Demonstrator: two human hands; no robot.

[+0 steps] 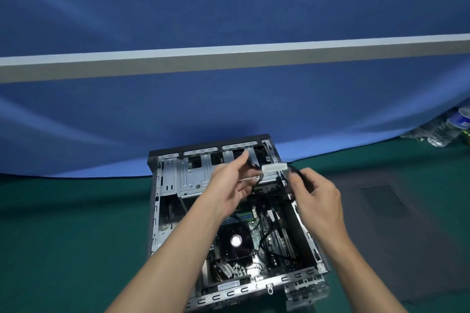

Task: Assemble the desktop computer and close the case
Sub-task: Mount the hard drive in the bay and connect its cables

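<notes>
White connector lies crosswise between 2 pinching grips (left hand and right hand on its black leads); motherboard sits below both.

Light: even, rather dim, cool cast, seems to come from above. Pale sheen streaks cross the cloth at upper left and mid left. Soft shadow on the cloth just above the case.

Glare: hard white spot on the fan hub, lower centre; a weaker bright patch on the board below right of it.

Distortion: stripe tilts and bows, worst at the frame edges.

Blur: left hand, right hand and the cable they hold are soft at the fingertips. Bottles at the right edge are smeared. Fine detail is mushy throughout.
</notes>
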